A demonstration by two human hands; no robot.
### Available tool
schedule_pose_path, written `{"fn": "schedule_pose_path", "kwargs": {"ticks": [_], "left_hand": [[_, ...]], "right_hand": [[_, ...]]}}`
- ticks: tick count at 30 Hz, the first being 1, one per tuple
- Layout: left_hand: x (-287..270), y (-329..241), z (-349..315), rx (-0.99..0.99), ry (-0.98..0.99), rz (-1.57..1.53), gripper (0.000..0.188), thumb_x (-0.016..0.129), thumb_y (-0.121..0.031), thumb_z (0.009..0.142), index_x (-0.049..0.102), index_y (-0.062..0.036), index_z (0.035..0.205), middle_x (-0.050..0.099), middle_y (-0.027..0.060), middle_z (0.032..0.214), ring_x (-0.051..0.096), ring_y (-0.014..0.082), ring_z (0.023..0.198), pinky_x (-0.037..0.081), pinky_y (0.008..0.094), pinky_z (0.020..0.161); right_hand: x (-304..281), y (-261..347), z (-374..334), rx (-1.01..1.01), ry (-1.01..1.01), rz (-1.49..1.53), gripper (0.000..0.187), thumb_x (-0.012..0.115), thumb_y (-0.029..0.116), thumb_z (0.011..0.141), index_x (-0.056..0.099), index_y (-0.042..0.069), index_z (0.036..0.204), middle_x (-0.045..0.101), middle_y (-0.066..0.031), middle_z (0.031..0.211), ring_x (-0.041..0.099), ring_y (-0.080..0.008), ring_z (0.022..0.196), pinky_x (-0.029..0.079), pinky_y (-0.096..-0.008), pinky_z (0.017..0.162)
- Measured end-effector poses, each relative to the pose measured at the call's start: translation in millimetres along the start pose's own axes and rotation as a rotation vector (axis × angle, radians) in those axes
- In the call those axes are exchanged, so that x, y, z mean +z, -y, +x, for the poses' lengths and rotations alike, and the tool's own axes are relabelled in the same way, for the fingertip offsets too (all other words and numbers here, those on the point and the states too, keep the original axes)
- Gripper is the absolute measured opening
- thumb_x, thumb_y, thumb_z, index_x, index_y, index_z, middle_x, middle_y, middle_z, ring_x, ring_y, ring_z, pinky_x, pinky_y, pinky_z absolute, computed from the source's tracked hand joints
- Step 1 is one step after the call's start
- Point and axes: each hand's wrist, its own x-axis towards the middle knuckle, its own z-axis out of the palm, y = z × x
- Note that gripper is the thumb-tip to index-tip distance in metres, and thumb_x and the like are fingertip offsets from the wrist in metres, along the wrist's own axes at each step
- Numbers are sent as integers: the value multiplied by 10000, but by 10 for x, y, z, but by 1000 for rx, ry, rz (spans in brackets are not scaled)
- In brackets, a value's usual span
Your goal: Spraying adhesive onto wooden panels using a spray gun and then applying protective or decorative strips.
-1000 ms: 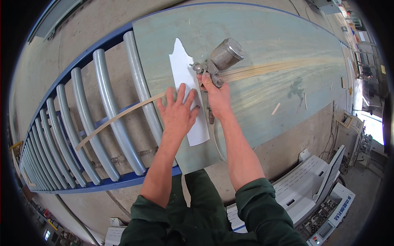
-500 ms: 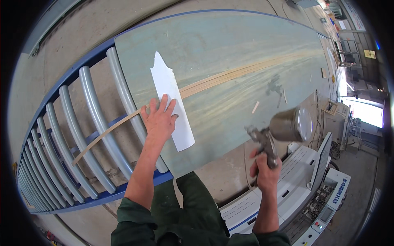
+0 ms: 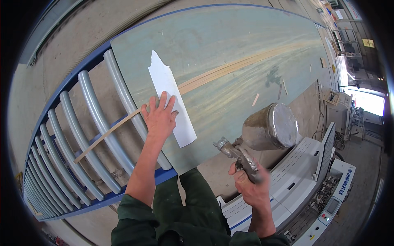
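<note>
Your roller conveyor (image 3: 82, 135) carries a green panel (image 3: 230, 53). On the panel lie a white sheet (image 3: 166, 86) near left, wood strips (image 3: 230, 69) running far right.

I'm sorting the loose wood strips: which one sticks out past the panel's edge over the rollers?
The long thin strip under the left hand; the short offcuts lie wholly on the panel.

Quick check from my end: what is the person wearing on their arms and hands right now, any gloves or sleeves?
No gloves: both the left hand and the right hand are bare. Dark green sleeves are pushed up to about the elbows, leaving the forearms uncovered, and they match the dark green trousers. No watch, rings, wristbands or markings show on either arm.
</note>
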Motion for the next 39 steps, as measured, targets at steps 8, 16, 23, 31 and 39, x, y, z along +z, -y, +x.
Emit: {"fn": "schedule_pose_path", "kwargs": {"ticks": [8, 16, 23, 31, 39], "left_hand": [[-10, 23, -2, 0, -1, 5, 532, 735, -318, 894, 632, -269, 1414, 470, 10, 1565, 396, 316, 1394, 251, 582, 1147], [-1, 5, 14, 6, -26, -11, 525, 743, -308, 880, 650, -267, 1395, 482, 9, 1556, 402, 317, 1388, 256, 579, 1143], [-6, 5, 13, -3, 2, -22, 531, 757, -310, 891, 637, -262, 1407, 461, 2, 1558, 386, 323, 1395, 270, 602, 1140], [-10, -11, 22, -9, 16, -16, 540, 752, -318, 896, 626, -269, 1419, 456, -3, 1559, 382, 319, 1397, 267, 589, 1142], [11, 20, 3, 0, -45, -9, 534, 755, -302, 857, 667, -254, 1382, 494, 9, 1552, 410, 321, 1375, 272, 560, 1125]], "right_hand": [[-129, 141, 22, -61, -293, -96, 398, 735, 367, 998, 648, -14, 923, 552, 17, 643, 420, -38, 485, 298, -232, 446], [-400, 191, 74, -119, -514, -195, 491, 717, 493, 983, 647, 20, 869, 456, 44, 546, 361, -48, 436, 215, -258, 418], [-592, 278, 160, -149, -643, -248, 473, 689, 490, 1003, 639, 35, 881, 432, 55, 542, 343, -40, 429, 196, -250, 411], [-500, 236, 131, -142, -570, -220, 477, 697, 487, 999, 651, 26, 885, 461, 46, 560, 360, -40, 441, 199, -249, 416], [-236, 191, 79, -124, -435, -186, 470, 713, 449, 998, 652, -2, 882, 521, 16, 592, 380, -41, 450, 233, -247, 424]]}}
